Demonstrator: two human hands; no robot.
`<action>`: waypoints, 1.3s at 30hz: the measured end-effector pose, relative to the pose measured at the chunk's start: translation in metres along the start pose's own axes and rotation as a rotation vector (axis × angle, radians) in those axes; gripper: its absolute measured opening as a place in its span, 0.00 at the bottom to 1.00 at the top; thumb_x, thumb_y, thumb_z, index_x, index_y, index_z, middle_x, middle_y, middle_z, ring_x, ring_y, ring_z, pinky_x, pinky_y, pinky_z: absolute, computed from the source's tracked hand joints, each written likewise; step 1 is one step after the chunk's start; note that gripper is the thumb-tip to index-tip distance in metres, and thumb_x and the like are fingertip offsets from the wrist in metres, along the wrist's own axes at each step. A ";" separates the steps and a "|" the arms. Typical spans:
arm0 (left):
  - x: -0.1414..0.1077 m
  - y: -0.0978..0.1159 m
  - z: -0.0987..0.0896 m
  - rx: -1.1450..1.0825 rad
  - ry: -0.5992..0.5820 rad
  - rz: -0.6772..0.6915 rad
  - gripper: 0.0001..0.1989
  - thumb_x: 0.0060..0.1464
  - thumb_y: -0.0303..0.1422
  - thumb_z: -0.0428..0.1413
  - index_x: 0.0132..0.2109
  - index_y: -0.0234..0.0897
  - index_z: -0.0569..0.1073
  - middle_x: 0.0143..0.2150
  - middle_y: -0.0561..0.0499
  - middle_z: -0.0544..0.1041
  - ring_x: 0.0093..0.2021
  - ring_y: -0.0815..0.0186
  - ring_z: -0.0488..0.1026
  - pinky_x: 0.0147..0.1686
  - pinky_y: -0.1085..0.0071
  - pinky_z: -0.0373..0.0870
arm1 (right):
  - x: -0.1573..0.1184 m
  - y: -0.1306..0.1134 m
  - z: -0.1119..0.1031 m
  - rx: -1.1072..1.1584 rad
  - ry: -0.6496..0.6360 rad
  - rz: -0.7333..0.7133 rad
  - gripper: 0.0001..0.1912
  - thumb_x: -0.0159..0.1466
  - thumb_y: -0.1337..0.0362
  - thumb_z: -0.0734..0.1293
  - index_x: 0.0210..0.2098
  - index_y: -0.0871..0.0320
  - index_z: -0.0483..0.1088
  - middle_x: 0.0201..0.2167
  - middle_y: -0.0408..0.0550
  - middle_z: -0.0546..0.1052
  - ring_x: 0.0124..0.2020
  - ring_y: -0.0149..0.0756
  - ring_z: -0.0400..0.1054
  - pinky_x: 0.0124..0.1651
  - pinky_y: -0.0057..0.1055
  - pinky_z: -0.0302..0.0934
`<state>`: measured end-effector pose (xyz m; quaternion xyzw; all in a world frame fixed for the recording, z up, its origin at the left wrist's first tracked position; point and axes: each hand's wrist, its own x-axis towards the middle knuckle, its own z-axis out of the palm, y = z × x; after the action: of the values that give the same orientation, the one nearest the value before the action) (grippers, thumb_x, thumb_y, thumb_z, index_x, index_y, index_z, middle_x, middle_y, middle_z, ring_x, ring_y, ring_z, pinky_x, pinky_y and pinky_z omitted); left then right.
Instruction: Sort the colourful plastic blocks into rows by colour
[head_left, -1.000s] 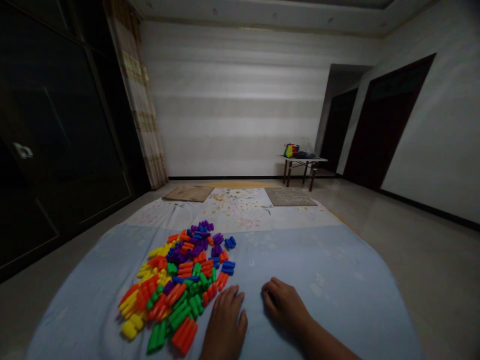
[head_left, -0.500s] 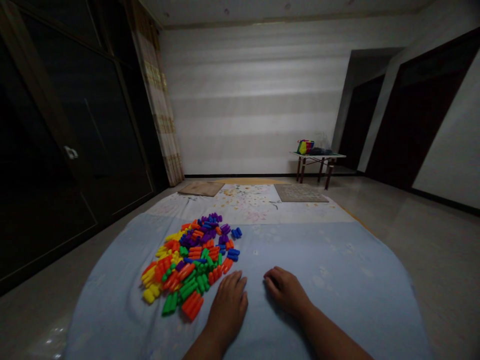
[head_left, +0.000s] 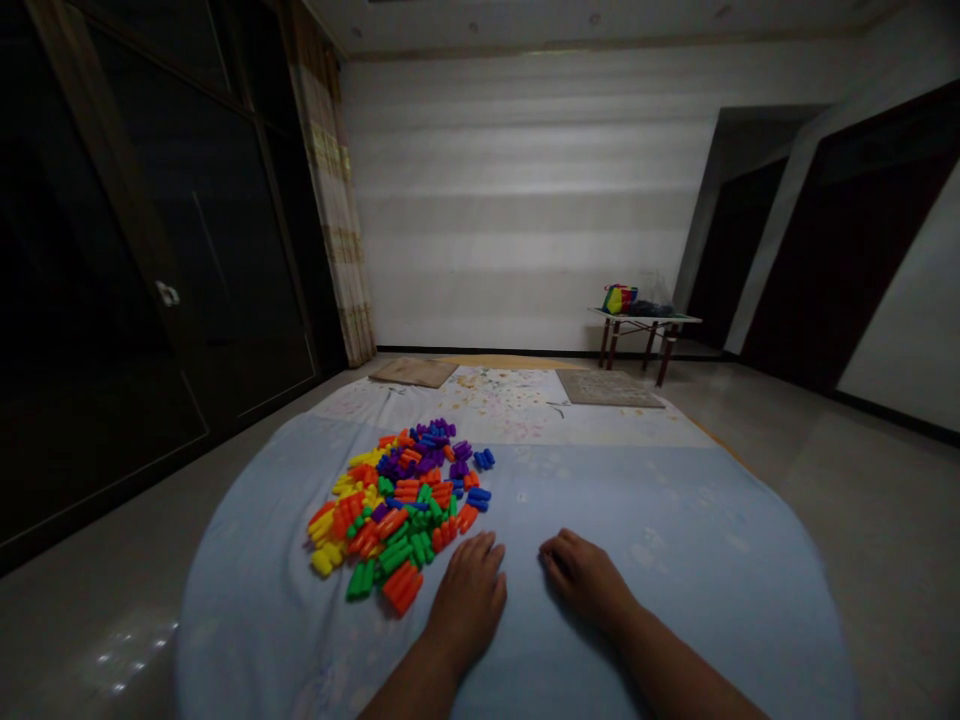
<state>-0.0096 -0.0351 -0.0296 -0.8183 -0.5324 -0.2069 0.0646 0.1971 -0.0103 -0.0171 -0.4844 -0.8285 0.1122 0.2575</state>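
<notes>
Fingers [head_left: 480,547] at lower centre are best kept loose on the cloth [head_left: 600,480], with the left tips clear of the nearest orange block [head_left: 445,533] so that nothing is nudged. On the left hand [head_left: 470,592] they lie slightly parted, gripping nothing; on the right hand [head_left: 592,582] they curl loosely inward, and whether anything is beneath them cannot be told. Coloured blocks [head_left: 395,523] lie heaped left of the frame's centre. Farther out, a brown mat [head_left: 415,372] and a grey mat [head_left: 611,388] lie at the cloth's far edge; a small table [head_left: 686,320] stands beyond, right of centre.
</notes>
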 end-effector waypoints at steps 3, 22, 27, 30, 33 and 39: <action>-0.003 0.000 0.000 -0.019 0.015 0.012 0.18 0.52 0.28 0.47 0.51 0.37 0.68 0.54 0.43 0.69 0.55 0.59 0.65 0.54 0.55 0.63 | -0.004 -0.002 -0.004 -0.013 -0.025 -0.022 0.13 0.62 0.64 0.55 0.37 0.57 0.70 0.33 0.48 0.71 0.32 0.31 0.67 0.38 0.26 0.59; -0.008 -0.007 0.013 -0.022 0.062 0.101 0.19 0.50 0.24 0.49 0.50 0.41 0.68 0.52 0.46 0.71 0.53 0.59 0.66 0.51 0.53 0.65 | 0.025 -0.031 0.010 0.393 0.123 0.216 0.14 0.60 0.59 0.57 0.30 0.60 0.71 0.25 0.47 0.75 0.28 0.35 0.68 0.33 0.28 0.60; -0.006 -0.008 0.012 -0.042 0.080 0.133 0.19 0.49 0.23 0.49 0.48 0.40 0.68 0.50 0.46 0.72 0.51 0.59 0.67 0.51 0.53 0.65 | 0.015 -0.029 0.025 0.435 0.118 0.207 0.15 0.61 0.57 0.57 0.31 0.58 0.71 0.29 0.49 0.76 0.32 0.37 0.69 0.38 0.29 0.61; -0.005 -0.008 0.010 -0.058 0.099 0.153 0.18 0.48 0.23 0.49 0.47 0.40 0.69 0.48 0.46 0.72 0.50 0.60 0.68 0.50 0.54 0.66 | 0.011 -0.027 0.026 0.434 0.083 0.174 0.15 0.61 0.56 0.57 0.31 0.58 0.71 0.29 0.48 0.76 0.32 0.36 0.69 0.38 0.28 0.61; -0.005 -0.008 0.010 -0.071 0.124 0.178 0.17 0.47 0.23 0.49 0.46 0.40 0.69 0.47 0.46 0.73 0.49 0.60 0.68 0.49 0.54 0.67 | 0.012 -0.027 0.026 0.439 0.077 0.179 0.16 0.61 0.56 0.57 0.31 0.58 0.70 0.29 0.47 0.76 0.32 0.36 0.69 0.37 0.28 0.61; -0.006 -0.007 0.011 -0.151 0.137 0.134 0.15 0.49 0.26 0.50 0.44 0.41 0.70 0.46 0.48 0.73 0.49 0.61 0.68 0.51 0.54 0.65 | 0.012 -0.025 0.027 0.482 0.055 0.181 0.15 0.62 0.56 0.57 0.32 0.58 0.70 0.29 0.48 0.76 0.32 0.36 0.69 0.37 0.29 0.61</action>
<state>-0.0152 -0.0335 -0.0427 -0.8385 -0.4536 -0.2972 0.0527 0.1595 -0.0107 -0.0253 -0.4842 -0.7238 0.3156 0.3769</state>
